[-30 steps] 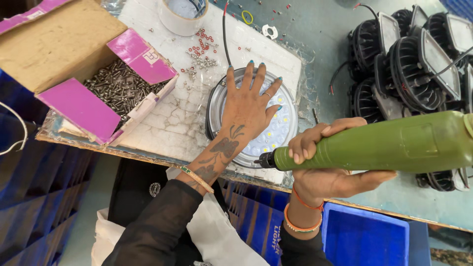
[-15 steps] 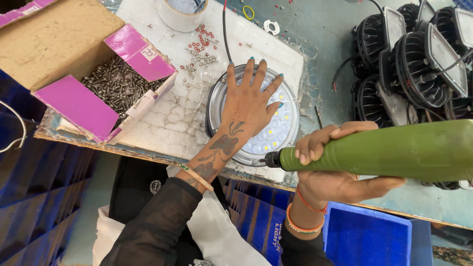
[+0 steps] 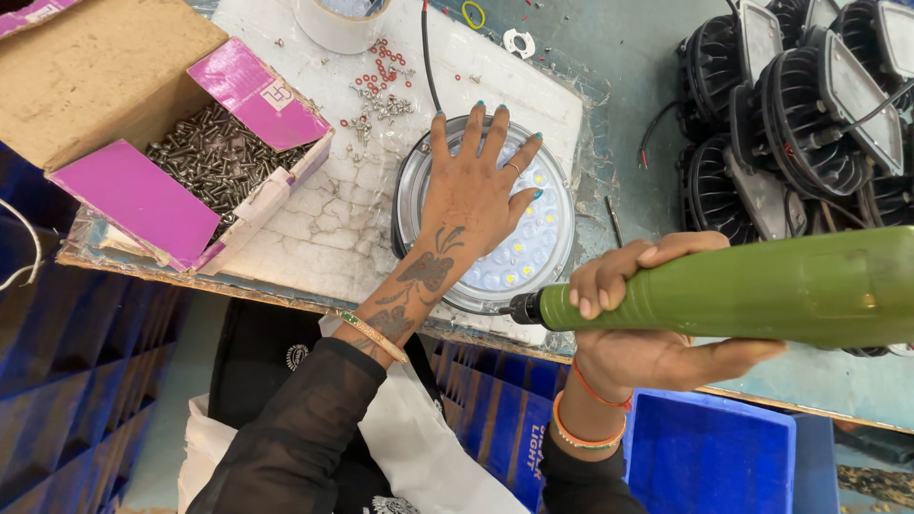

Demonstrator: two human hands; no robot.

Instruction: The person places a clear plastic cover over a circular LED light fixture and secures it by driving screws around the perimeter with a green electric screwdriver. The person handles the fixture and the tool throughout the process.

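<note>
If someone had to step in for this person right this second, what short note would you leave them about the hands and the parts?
Left hand: flat, fingers spread, pressing on the round lamp on the white board.
Right hand: gripped around the green electric screwdriver, held level, its tip at the lamp's lower rim.
Supplies: open cardboard box of screws to the left; loose screws and small red washers above the lamp; a stack of black lamp housings to the right.
Done: lamp is set in place with the driver at its rim.
Left: I cannot tell which rim screws are already in; check them all.
</note>
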